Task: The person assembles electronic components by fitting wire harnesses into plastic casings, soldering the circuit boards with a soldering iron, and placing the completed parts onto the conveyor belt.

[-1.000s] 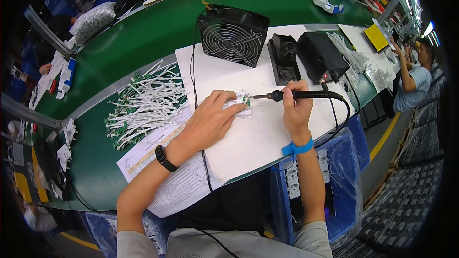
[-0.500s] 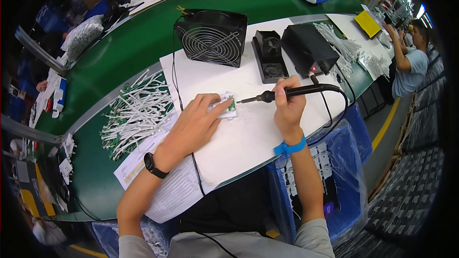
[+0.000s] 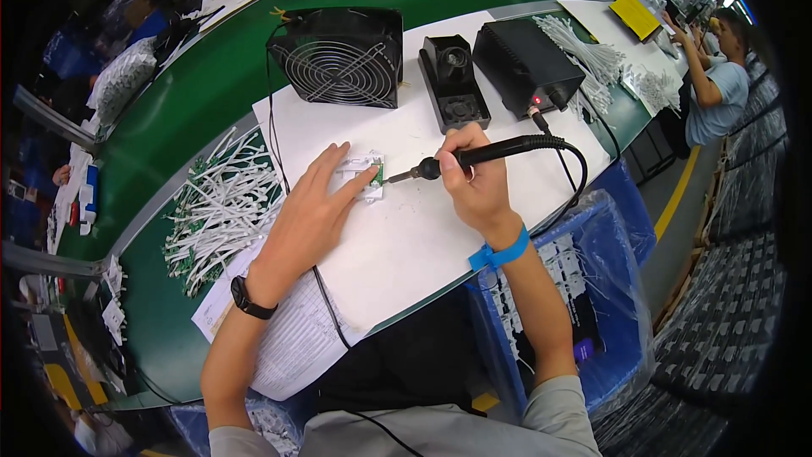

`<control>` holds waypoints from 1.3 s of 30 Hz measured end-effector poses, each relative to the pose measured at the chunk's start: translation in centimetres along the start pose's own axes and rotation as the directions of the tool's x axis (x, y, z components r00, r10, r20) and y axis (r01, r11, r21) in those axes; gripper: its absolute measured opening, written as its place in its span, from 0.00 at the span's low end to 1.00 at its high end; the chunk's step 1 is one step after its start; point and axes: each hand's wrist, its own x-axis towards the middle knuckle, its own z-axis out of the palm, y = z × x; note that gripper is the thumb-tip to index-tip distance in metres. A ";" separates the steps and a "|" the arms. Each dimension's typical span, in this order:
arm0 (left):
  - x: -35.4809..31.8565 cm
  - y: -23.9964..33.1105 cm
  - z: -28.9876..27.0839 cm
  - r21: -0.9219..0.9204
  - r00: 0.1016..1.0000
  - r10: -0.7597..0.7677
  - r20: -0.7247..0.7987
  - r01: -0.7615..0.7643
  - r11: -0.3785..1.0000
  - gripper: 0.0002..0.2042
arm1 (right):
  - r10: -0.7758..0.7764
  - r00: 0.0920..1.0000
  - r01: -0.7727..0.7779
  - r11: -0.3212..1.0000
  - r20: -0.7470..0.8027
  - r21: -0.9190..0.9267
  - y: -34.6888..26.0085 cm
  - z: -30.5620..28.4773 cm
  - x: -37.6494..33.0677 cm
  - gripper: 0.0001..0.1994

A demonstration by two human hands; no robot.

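A small white plastic part (image 3: pixel 370 194) lies on the white work sheet, with a small green circuit board (image 3: pixel 377 176) on it. My left hand (image 3: pixel 309 213) rests over its left side, fingers stretched and spread, the index fingertip pressing at the green board. In my right hand (image 3: pixel 479 190) is a black soldering iron (image 3: pixel 499 150), held like a pen with the fingers closed round its grip. Its metal tip points left and reaches the board's right edge; whether it touches is too small to tell.
A black fan (image 3: pixel 340 63) stands behind, beside an iron stand (image 3: pixel 457 89) and a black soldering station (image 3: pixel 529 63). White wires with green boards (image 3: pixel 224 211) pile up at left, near printed papers (image 3: pixel 296 347). A blue lined bin (image 3: pixel 609 288) sits at right. A co-worker (image 3: pixel 717 89) sits far right.
The soldering iron's tip has moved left, from just short of the board to its edge. My left fingers stay on the part. The whole view has shifted slightly.
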 end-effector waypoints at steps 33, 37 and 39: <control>-0.2 -0.2 0.2 0.022 1.000 -0.014 0.012 0.014 1.000 0.22 | 0.044 0.999 -0.044 0.999 0.007 0.002 0.0 0.1 -0.1 0.05; -0.1 -0.2 0.3 0.019 0.999 -0.031 0.023 0.030 0.999 0.24 | 0.025 1.000 -0.025 1.000 -0.017 0.007 0.1 0.2 -0.1 0.05; -0.1 -0.2 0.3 0.013 0.999 -0.034 0.022 0.033 0.999 0.24 | 0.007 1.000 -0.007 1.000 -0.028 -0.005 0.1 0.1 -0.1 0.05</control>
